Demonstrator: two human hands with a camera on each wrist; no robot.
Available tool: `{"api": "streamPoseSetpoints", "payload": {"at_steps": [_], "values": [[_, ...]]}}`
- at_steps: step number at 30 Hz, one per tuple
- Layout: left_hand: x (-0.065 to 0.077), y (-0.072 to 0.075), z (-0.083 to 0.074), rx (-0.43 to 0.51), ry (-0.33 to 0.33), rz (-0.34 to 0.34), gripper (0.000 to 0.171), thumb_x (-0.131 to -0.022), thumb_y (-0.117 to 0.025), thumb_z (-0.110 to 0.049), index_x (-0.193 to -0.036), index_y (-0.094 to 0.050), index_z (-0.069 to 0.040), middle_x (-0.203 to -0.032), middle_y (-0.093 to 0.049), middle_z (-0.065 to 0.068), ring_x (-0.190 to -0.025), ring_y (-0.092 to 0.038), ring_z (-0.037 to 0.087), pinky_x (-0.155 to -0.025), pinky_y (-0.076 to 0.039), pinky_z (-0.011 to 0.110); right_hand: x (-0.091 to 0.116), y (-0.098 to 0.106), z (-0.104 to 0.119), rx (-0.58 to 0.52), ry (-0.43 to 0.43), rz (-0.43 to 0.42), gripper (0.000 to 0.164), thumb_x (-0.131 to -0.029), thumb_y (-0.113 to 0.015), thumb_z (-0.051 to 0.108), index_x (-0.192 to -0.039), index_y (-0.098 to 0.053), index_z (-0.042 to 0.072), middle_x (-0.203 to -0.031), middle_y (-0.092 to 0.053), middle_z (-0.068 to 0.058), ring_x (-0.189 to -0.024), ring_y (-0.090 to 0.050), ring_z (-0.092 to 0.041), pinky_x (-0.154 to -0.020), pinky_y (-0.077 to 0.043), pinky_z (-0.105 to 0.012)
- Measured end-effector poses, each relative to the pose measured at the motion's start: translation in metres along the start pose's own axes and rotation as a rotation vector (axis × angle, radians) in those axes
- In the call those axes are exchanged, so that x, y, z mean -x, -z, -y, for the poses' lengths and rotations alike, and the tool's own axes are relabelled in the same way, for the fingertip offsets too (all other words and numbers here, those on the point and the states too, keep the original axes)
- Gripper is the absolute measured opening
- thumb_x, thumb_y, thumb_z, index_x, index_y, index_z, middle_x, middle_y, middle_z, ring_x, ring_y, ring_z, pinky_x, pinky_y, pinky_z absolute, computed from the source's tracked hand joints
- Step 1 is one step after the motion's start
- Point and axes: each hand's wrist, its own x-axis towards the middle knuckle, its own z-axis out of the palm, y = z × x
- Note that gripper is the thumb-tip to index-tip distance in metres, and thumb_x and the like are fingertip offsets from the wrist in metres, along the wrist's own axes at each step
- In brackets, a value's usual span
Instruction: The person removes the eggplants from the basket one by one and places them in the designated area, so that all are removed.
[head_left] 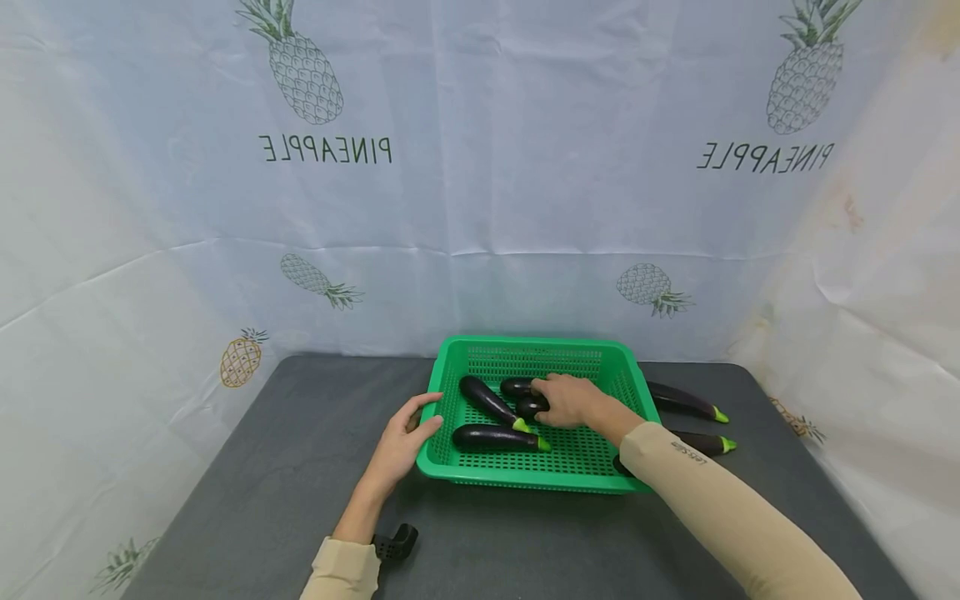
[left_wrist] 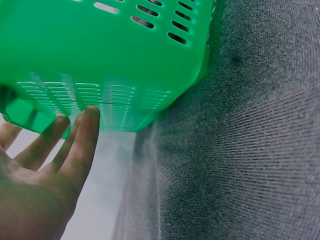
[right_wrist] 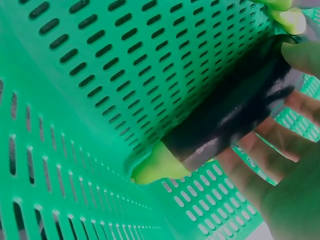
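Observation:
A green plastic basket (head_left: 525, 478) stands on the table with several dark purple eggplants inside. My right hand (head_left: 567, 401) reaches into it and grips an eggplant (right_wrist: 235, 102), thumb on one side and fingers along the other. In the right wrist view its green stem end points toward a corner of the basket. Two more eggplants, one slanting (head_left: 486, 398) and one lying crosswise (head_left: 491, 438), are left of that hand. My left hand (head_left: 397, 446) is at the basket's left side, fingers loosely extended, fingertips right at the rim; the left wrist view shows them by the slotted wall (left_wrist: 125, 100).
To the right of the basket, two eggplants, a farther one (head_left: 684, 401) and a nearer one (head_left: 707, 443), lie on the dark grey table (head_left: 300, 500). White cloth (head_left: 525, 208) printed with pineapples hangs behind and at both sides. The right sleeve crosses the basket's right rim.

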Motion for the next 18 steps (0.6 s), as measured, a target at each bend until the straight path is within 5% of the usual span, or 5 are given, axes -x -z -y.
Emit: {"api": "streamPoseSetpoints", "payload": {"at_steps": [18], "values": [[0.000, -0.001, -0.001, -0.006, -0.005, 0.004, 0.051, -0.103, -0.062, -0.036, -0.150, -0.050, -0.017, -0.163, -0.033, 0.009, -0.152, -0.024, 0.033, -0.115, -0.030, 0.063, 0.014, 0.035, 0.004, -0.002, 0.056, -0.076, 0.041, -0.099, -0.065, 0.038, -0.134, -0.058, 0.017, -0.129, -0.058, -0.012, -0.106, -0.063, -0.029, -0.077, -0.056, -0.047]]}}
